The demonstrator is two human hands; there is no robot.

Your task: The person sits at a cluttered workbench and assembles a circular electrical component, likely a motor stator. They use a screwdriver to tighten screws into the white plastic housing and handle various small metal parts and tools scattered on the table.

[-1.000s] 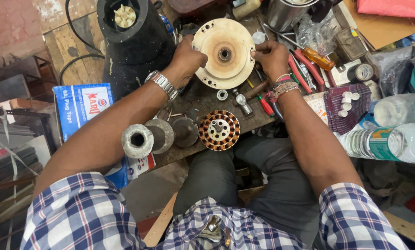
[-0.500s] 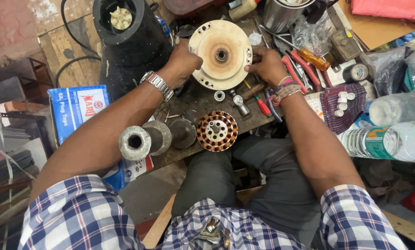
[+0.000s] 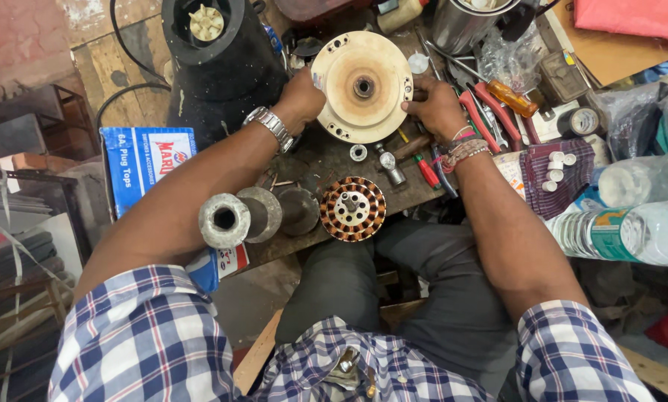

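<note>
Both hands grip round cream motor plate [image 3: 361, 87] at far side of table [image 3: 312, 160].
Left hand [image 3: 300, 98] fingers curled on plate's left rim, right hand [image 3: 436, 109] fingers pinching right rim. Copper-wound stator [image 3: 352, 209] lies nearer on table, grey metal cylinder [image 3: 224, 220] left of it, black mixer base [image 3: 218, 56] beside left hand.

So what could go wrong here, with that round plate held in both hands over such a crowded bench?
The round plate is held only at its rim by the left hand and right hand; a slip might drop it onto the small bolt and washer. The copper-wound stator sits at the bench edge, so an elbow could perhaps knock it off.
</note>
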